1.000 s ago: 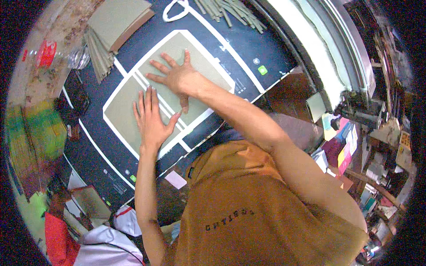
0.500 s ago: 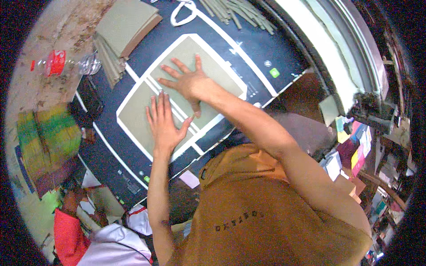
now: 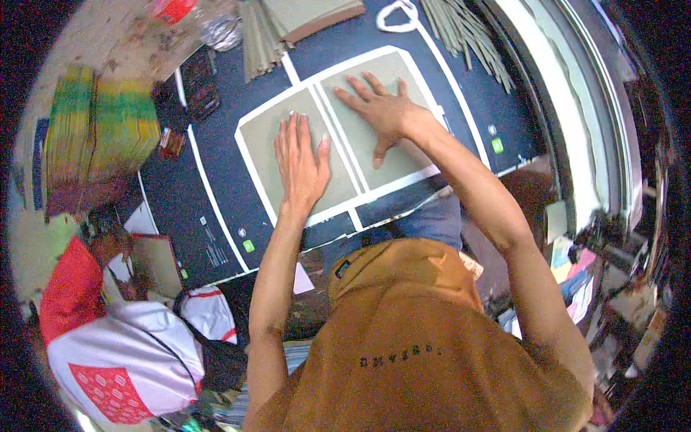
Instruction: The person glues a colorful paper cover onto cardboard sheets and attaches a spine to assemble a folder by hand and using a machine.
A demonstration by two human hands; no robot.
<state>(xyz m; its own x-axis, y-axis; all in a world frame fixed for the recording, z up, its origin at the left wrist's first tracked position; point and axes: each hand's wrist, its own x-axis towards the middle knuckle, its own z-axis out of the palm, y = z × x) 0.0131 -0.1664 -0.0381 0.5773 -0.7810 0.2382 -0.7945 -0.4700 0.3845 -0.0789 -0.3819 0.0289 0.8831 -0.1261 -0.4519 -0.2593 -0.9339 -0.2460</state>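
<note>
Two grey-beige boards, a left board (image 3: 260,147) and a right board (image 3: 356,147), lie side by side with a narrow strip between them. White edging with cut corners frames them on a dark, white-lined sheet (image 3: 216,137). My left hand (image 3: 301,167) rests flat on the left board, its long fingers nearly together and its thumb near the strip. Across the right board my right hand (image 3: 386,115) is spread wide, palm down, its fingers pointing toward the strip and far edge. Neither hand grips anything.
Grey board stacks (image 3: 309,16) and loose grey strips (image 3: 468,39) lie at the back. A white ring (image 3: 396,16) sits between them. At left stand yellow-green bundles (image 3: 108,137) and a person in white and red (image 3: 129,345). A pale rail (image 3: 554,93) runs along the right.
The whole view has turned and shifted. My left hand has moved off the middle strip, farther onto the left board. My right hand stays spread on the right board.
</note>
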